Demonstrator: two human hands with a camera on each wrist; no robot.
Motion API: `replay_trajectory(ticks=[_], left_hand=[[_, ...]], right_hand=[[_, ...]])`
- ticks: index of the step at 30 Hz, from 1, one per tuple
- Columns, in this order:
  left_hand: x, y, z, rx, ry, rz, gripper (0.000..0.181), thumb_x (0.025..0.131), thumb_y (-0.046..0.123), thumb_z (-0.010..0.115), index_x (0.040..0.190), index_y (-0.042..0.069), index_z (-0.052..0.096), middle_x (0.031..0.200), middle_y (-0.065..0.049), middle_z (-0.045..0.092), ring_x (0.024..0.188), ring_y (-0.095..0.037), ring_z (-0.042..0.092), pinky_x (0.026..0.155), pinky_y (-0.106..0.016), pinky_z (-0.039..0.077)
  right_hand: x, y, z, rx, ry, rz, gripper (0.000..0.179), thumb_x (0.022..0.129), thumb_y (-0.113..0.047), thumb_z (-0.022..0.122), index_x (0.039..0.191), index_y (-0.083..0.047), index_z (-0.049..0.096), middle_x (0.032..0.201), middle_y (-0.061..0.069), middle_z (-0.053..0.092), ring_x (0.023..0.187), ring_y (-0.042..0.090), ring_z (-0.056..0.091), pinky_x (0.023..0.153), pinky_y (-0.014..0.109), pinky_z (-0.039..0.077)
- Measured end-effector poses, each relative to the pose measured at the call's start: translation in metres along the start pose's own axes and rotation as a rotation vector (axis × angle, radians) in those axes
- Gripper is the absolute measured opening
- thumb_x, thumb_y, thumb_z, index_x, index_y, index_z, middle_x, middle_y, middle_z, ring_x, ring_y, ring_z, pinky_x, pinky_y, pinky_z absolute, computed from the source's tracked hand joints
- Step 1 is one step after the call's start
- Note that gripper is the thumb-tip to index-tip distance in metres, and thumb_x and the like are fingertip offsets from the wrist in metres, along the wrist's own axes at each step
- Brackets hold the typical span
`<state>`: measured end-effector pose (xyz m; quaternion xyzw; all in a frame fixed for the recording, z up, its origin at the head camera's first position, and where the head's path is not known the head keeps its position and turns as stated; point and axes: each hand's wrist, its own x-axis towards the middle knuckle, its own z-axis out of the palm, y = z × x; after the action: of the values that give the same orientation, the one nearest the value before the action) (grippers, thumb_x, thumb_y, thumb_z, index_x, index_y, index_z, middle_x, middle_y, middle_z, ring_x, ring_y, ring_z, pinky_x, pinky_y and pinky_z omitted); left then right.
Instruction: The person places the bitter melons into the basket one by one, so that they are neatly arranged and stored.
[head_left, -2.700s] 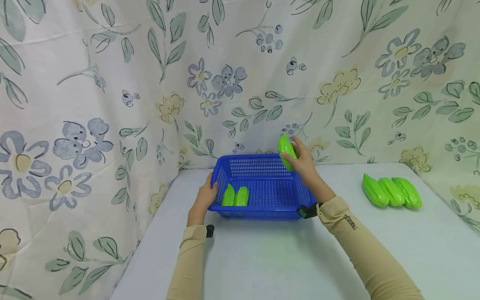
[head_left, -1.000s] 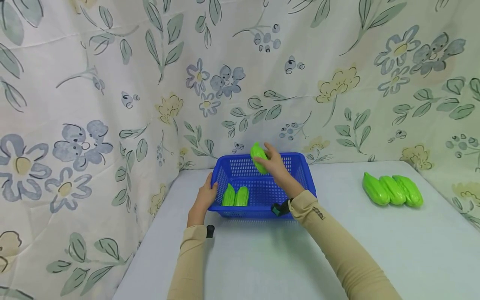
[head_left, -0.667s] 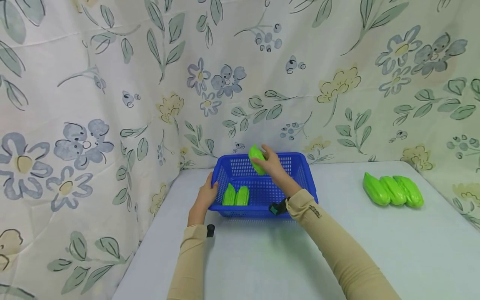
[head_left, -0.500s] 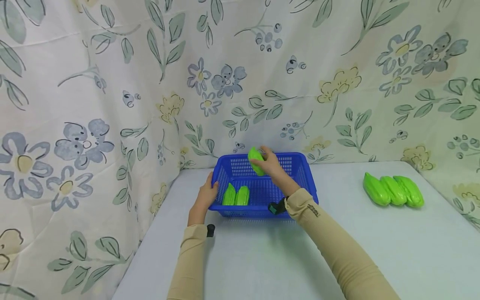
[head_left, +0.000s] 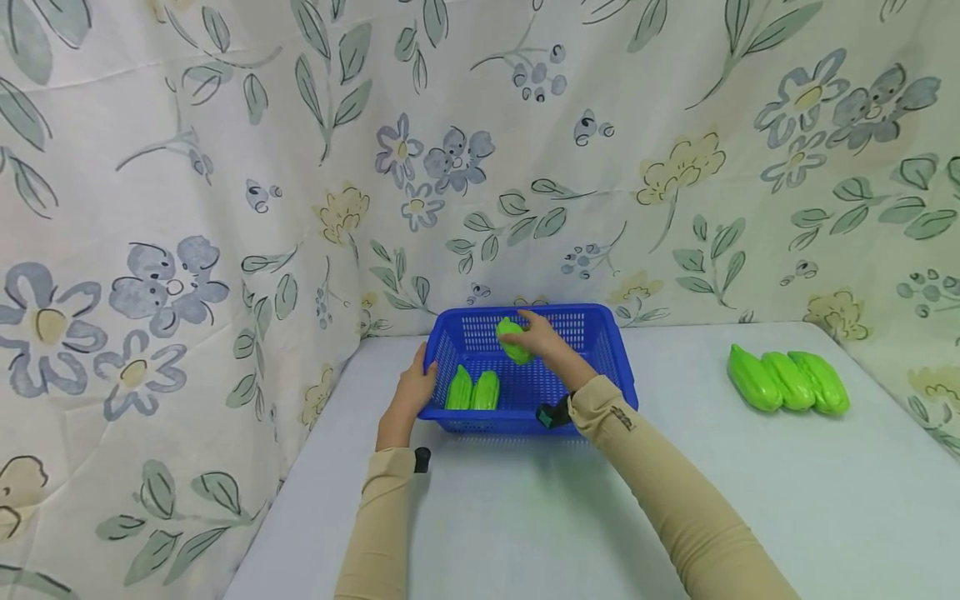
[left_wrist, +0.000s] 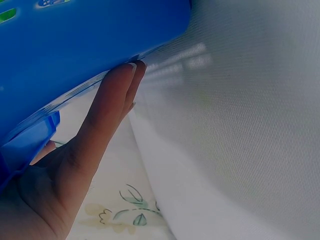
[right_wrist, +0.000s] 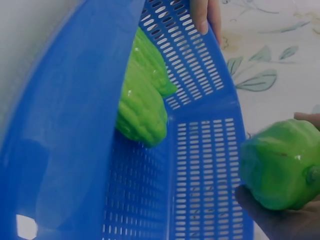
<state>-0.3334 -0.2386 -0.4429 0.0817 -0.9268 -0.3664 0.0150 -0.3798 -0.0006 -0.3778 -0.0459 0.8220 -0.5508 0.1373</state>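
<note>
My right hand (head_left: 542, 340) grips a bright green bitter melon (head_left: 512, 340) inside the upper part of the blue plastic basket (head_left: 517, 423), near its back wall. The right wrist view shows this melon (right_wrist: 277, 165) between thumb and fingers, its rounded end facing the camera. Two more bitter melons, a left one (head_left: 459, 389) and a right one (head_left: 486, 391), lie side by side in the basket's front left corner. My left hand (head_left: 414, 390) holds the basket's left rim. In the left wrist view its fingers (left_wrist: 107, 107) lie along the outside of the blue wall.
Three bitter melons (head_left: 787, 382) lie side by side on the white table (head_left: 750, 483), to the right of the basket. A floral curtain (head_left: 525, 167) hangs behind and along the left of the table.
My right hand has brought the bitter melon left from over the basket's right rim, then lowered it into the basket. My left hand has stayed on the rim.
</note>
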Motion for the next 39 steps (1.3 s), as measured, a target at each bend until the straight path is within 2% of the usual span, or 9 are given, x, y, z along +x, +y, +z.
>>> replay_trajectory(ticks=[8,14,21,31,35,39], left_hand=[[0.000,0.000,0.000,0.003,0.001,-0.002,0.059,0.106,0.031,0.034,0.158,0.017,0.010,0.154,-0.025,0.036,0.132,-0.049,0.046,0.104,-0.062,0.041],[0.000,0.000,0.000,0.005,0.003,0.000,0.059,0.106,0.031,0.034,0.158,0.016,0.011,0.153,-0.025,0.036,0.132,-0.049,0.046,0.104,-0.063,0.041],[-0.001,0.002,0.000,0.001,0.005,-0.001,0.059,0.106,0.031,0.034,0.158,0.016,0.012,0.153,-0.026,0.036,0.132,-0.049,0.047,0.104,-0.062,0.041],[-0.001,0.001,-0.001,-0.018,0.004,0.012,0.059,0.105,0.029,0.035,0.158,0.015,0.012,0.154,-0.026,0.034,0.135,-0.049,0.043,0.108,-0.062,0.037],[-0.002,0.001,-0.001,-0.022,0.001,0.012,0.060,0.105,0.029,0.035,0.158,0.016,0.012,0.155,-0.025,0.033,0.136,-0.048,0.041,0.109,-0.061,0.036],[-0.002,0.001,-0.001,-0.020,0.002,0.010,0.059,0.105,0.029,0.035,0.158,0.016,0.012,0.155,-0.025,0.033,0.136,-0.048,0.041,0.109,-0.061,0.036]], right_hand=[[0.002,0.003,0.001,-0.063,-0.014,0.042,0.082,0.091,-0.023,0.067,0.155,-0.005,0.020,0.162,0.020,0.018,0.148,0.040,0.023,0.119,0.051,0.026],[0.005,0.009,0.002,-0.114,-0.041,0.043,0.084,0.091,-0.026,0.066,0.155,-0.001,0.018,0.161,0.022,0.020,0.144,0.040,0.030,0.117,0.051,0.031],[0.003,0.010,0.003,-0.122,-0.091,0.090,0.085,0.091,-0.028,0.066,0.155,-0.002,0.017,0.158,0.022,0.026,0.133,0.036,0.045,0.111,0.047,0.040],[0.004,0.009,0.005,-0.154,-0.164,0.136,0.090,0.088,-0.028,0.069,0.155,0.001,0.016,0.157,0.022,0.027,0.126,0.032,0.048,0.107,0.046,0.044],[0.008,0.009,0.006,-0.187,-0.182,0.138,0.089,0.087,-0.028,0.070,0.154,0.001,0.018,0.155,0.022,0.033,0.114,0.029,0.051,0.098,0.044,0.049],[0.011,0.009,0.007,-0.218,-0.194,0.130,0.085,0.087,-0.028,0.070,0.152,0.002,0.024,0.144,0.022,0.043,0.102,0.026,0.053,0.086,0.041,0.054]])
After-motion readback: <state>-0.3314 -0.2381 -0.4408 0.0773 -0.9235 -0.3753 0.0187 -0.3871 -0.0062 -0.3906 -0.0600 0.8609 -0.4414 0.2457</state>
